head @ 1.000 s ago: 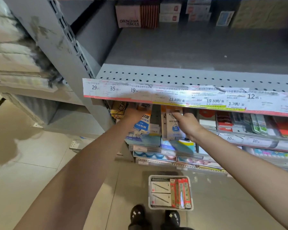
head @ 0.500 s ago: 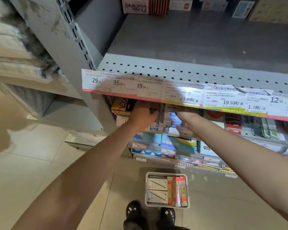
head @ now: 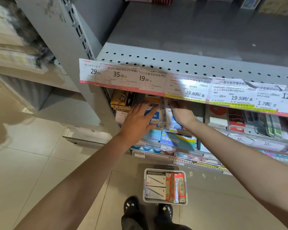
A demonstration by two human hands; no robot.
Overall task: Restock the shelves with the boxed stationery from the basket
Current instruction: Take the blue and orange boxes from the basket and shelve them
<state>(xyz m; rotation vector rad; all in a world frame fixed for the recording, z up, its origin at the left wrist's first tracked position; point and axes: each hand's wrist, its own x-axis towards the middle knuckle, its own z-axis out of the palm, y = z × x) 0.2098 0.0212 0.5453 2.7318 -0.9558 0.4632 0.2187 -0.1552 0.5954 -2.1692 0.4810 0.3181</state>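
A white basket (head: 165,170) stands on the floor by my feet, holding two white pen boxes (head: 155,180) and several narrow red boxes (head: 175,188) on edge. Both hands reach under the price-tag edge into the second shelf. My right hand (head: 181,112) has its fingers curled over the top of an upright white and blue box (head: 170,121) standing in the row. To its left, my left hand (head: 136,121) lies flat with fingers spread against the neighbouring blue and white boxes (head: 154,116). The shelf edge hides the box tops.
The perforated grey upper shelf (head: 189,62) carries a strip of price labels (head: 123,77). A gold and black box (head: 121,100) sits left of my hands. Packed lower shelves (head: 176,141) jut out below. A grey upright (head: 70,47) stands left. My shoes (head: 131,205) touch the basket.
My right hand carried the white and blue box up and in under the shelf edge. My left hand slid from deep in the shelf to lie flat on the neighbouring boxes. The camera tilted down.
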